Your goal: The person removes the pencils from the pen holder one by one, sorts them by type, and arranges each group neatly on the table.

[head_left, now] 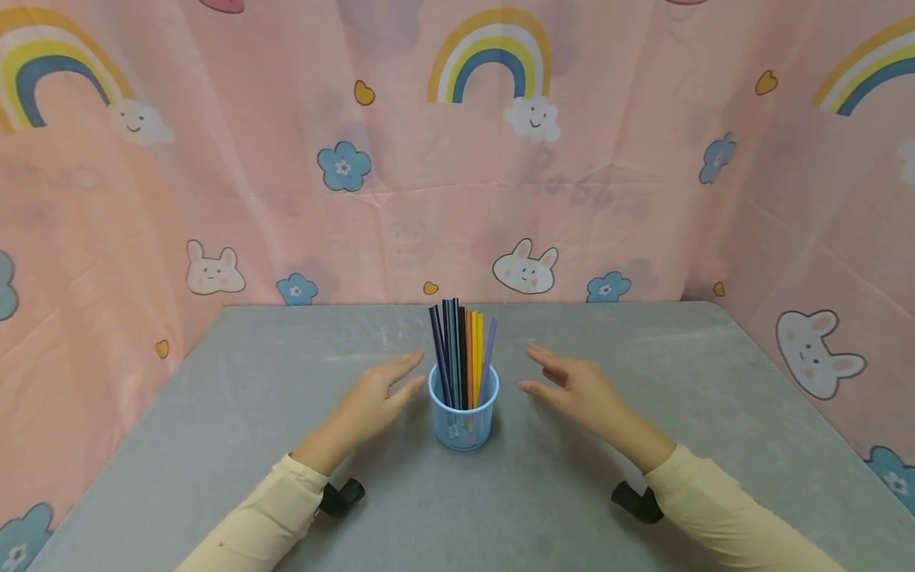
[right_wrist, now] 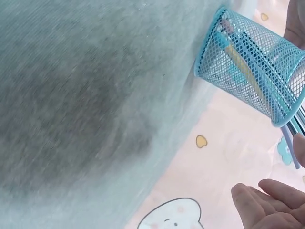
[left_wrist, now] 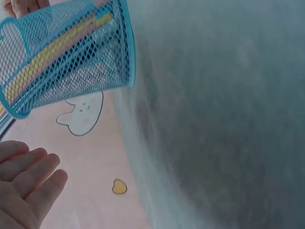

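A light-blue mesh pen cup (head_left: 462, 439) stands upright on the grey table, holding several slim pencil-like sticks (head_left: 468, 357) in dark, orange, yellow and purple. To its left is my left hand (head_left: 372, 403), fingers extended toward the cup, thumb apart from them and nothing held. My right hand (head_left: 581, 395) mirrors it on the other side, fingers loosely extended, with a gap between its fingertips and the cup. In the left wrist view the cup (left_wrist: 127, 52) appears tipped by the camera angle, beyond the fingers of the left hand (left_wrist: 33, 186). The right wrist view shows the right hand (right_wrist: 269, 207) below the cup's rim.
The grey table (head_left: 286, 349) reaches back to a pink curtain (head_left: 400, 222) printed with rainbows, rabbits and flowers, which also hangs along both sides. Black wrist-worn devices (head_left: 343, 497) sit under both cream sleeves (head_left: 264, 508).
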`<state>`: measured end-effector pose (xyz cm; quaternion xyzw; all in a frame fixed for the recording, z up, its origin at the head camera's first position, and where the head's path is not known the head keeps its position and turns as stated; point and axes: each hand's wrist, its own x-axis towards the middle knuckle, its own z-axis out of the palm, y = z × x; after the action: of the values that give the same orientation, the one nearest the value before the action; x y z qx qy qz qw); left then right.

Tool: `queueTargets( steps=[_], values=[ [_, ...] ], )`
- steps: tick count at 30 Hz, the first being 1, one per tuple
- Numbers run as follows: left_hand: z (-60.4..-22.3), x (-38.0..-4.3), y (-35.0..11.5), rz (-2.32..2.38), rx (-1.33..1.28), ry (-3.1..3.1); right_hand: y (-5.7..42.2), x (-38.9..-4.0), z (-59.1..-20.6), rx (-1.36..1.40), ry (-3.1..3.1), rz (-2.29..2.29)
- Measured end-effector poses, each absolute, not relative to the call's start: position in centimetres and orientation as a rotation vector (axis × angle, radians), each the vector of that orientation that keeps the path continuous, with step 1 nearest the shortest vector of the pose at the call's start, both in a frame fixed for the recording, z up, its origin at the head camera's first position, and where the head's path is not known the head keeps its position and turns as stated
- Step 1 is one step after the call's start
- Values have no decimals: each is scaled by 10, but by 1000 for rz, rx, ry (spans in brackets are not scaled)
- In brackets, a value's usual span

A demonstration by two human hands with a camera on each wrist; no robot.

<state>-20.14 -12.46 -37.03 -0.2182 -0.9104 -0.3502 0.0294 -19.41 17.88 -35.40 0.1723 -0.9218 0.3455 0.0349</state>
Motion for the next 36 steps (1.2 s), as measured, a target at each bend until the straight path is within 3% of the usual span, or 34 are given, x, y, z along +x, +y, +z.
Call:
queueTargets(
  steps=[15, 36],
  values=[
    [-378, -197, -108, -1706, -434, -2631, 165, -194, -352, 412, -2837, 1302],
    [-386, -194, -94, -1925, -301, -2426, 143, -201, -350, 172, -2776, 1541]
  ],
)
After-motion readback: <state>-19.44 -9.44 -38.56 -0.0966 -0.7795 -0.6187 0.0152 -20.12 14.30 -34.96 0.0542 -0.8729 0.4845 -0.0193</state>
